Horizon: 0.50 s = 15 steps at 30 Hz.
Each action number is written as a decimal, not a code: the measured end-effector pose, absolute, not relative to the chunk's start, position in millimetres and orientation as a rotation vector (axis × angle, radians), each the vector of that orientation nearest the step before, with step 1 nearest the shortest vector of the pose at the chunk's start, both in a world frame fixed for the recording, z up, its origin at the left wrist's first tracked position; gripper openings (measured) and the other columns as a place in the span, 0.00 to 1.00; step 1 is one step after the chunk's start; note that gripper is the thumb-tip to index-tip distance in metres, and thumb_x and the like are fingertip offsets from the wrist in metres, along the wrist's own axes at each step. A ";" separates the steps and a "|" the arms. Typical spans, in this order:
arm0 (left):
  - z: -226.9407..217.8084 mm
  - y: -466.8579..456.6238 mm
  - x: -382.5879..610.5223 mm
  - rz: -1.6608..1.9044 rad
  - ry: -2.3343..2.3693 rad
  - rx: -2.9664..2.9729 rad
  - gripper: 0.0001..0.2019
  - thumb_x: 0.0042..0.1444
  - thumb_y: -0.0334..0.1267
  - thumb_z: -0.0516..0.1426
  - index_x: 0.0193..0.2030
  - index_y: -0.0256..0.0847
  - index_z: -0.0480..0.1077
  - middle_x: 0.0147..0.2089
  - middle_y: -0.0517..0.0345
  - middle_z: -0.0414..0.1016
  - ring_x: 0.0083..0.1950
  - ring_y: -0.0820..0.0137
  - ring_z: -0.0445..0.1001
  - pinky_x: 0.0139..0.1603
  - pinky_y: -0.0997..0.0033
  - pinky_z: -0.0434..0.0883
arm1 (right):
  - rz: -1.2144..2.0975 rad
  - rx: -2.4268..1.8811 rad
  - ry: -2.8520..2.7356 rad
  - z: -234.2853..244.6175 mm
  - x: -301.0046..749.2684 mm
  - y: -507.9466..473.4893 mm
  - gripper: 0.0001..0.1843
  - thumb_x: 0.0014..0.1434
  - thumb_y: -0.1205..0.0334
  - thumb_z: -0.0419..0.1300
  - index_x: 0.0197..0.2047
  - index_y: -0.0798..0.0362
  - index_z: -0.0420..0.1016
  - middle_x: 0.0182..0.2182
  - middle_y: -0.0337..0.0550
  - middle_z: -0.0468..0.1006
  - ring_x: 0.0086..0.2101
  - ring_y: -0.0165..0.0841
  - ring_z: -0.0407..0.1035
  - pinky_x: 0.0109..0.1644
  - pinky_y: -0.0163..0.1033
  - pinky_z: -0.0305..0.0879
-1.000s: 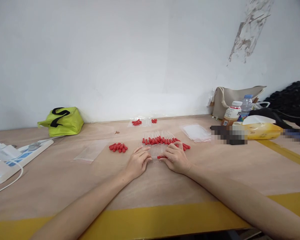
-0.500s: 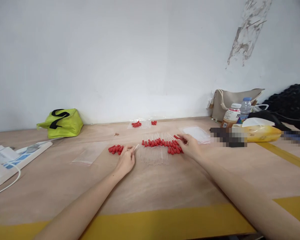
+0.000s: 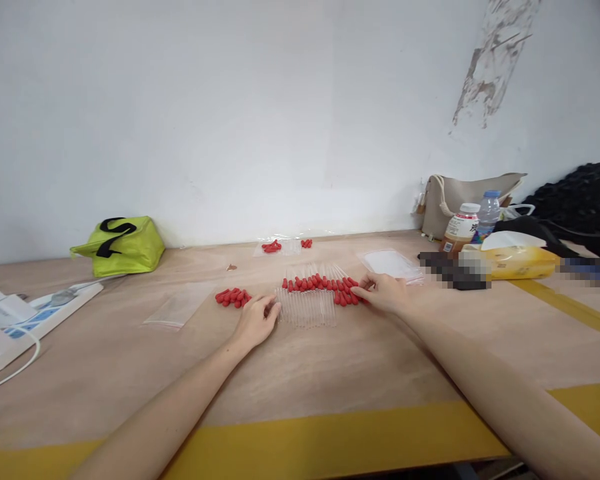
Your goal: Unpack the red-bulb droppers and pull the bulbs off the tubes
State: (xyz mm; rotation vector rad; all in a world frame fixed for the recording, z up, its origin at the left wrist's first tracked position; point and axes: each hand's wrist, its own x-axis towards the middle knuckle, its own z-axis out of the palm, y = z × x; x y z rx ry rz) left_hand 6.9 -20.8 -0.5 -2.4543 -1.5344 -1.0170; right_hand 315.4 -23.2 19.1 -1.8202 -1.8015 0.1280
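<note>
My left hand (image 3: pixel 257 320) is at the left end of a row of thin clear glass tubes (image 3: pixel 307 310), thumb and fingers closed around the outermost tube. My right hand (image 3: pixel 383 292) lies at the right end of the red rubber bulbs, its fingertips pinched on a bulb that they partly hide. Loose red bulbs (image 3: pixel 347 297) are beside those fingertips. Behind the tubes, a fanned row of droppers (image 3: pixel 313 283) has red bulbs toward me and clear stems pointing away. Another small pile of red bulbs (image 3: pixel 233 297) sits just left of my left hand.
A clear plastic bag (image 3: pixel 177 307) lies at left, and white bags (image 3: pixel 393 263) lie behind my right hand. Near the wall is a packed bag of droppers (image 3: pixel 285 247). A power strip (image 3: pixel 40 327), green pouch (image 3: pixel 127 247), bottles (image 3: pixel 463 230) and tissue pack (image 3: pixel 515 260) stand around.
My left hand has curled its extended finger and moved slightly right to the tubes. My right hand has lowered from a red-bulbed dropper, now in the fanned row, toward the loose bulbs.
</note>
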 end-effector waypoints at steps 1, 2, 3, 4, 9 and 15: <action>-1.2 -19.9 4.4 -1.018 -1.502 -2.424 0.11 0.55 0.39 0.51 0.38 0.38 0.72 0.31 0.54 0.73 0.34 0.65 0.70 0.37 0.64 0.68 | 0.125 -1.834 -1.785 18.4 316.3 -22.0 0.14 0.50 0.48 0.54 0.26 0.48 0.72 0.27 0.37 0.76 0.34 0.35 0.68 0.42 0.42 0.52; -2.0 -18.8 1.5 -1.015 -1.474 -2.392 0.11 0.55 0.39 0.50 0.37 0.39 0.73 0.31 0.54 0.73 0.35 0.64 0.70 0.39 0.61 0.68 | 0.128 -1.852 -1.758 18.0 317.5 -20.5 0.14 0.51 0.49 0.53 0.27 0.48 0.73 0.27 0.38 0.76 0.34 0.35 0.68 0.42 0.43 0.52; -2.9 -17.8 -1.6 -1.007 -1.452 -2.364 0.11 0.55 0.38 0.50 0.37 0.40 0.73 0.32 0.54 0.73 0.37 0.63 0.70 0.40 0.60 0.68 | 0.137 -1.874 -1.724 18.0 318.9 -18.5 0.14 0.52 0.49 0.52 0.27 0.48 0.73 0.27 0.39 0.76 0.34 0.36 0.68 0.42 0.43 0.52; -3.8 -16.9 -4.5 -0.991 -1.440 -2.348 0.10 0.55 0.37 0.50 0.37 0.41 0.73 0.33 0.54 0.73 0.37 0.63 0.70 0.41 0.59 0.67 | 0.153 -1.900 -1.687 18.3 320.3 -15.9 0.14 0.52 0.50 0.52 0.28 0.48 0.73 0.28 0.39 0.76 0.34 0.36 0.68 0.41 0.43 0.53; -7.6 -16.2 -10.7 -0.909 -1.440 -2.394 0.12 0.54 0.34 0.50 0.42 0.40 0.71 0.41 0.52 0.72 0.43 0.62 0.70 0.43 0.61 0.68 | 0.268 -2.079 -1.603 25.0 322.6 5.9 0.13 0.49 0.49 0.53 0.29 0.48 0.73 0.31 0.39 0.76 0.37 0.38 0.68 0.41 0.43 0.56; -7.3 -18.2 -6.3 -0.903 -1.459 -2.479 0.13 0.55 0.33 0.48 0.43 0.37 0.70 0.44 0.50 0.73 0.44 0.63 0.72 0.46 0.62 0.70 | 0.377 -2.212 -1.628 31.1 313.6 36.0 0.13 0.42 0.49 0.59 0.23 0.51 0.73 0.25 0.43 0.75 0.34 0.42 0.69 0.44 0.53 0.54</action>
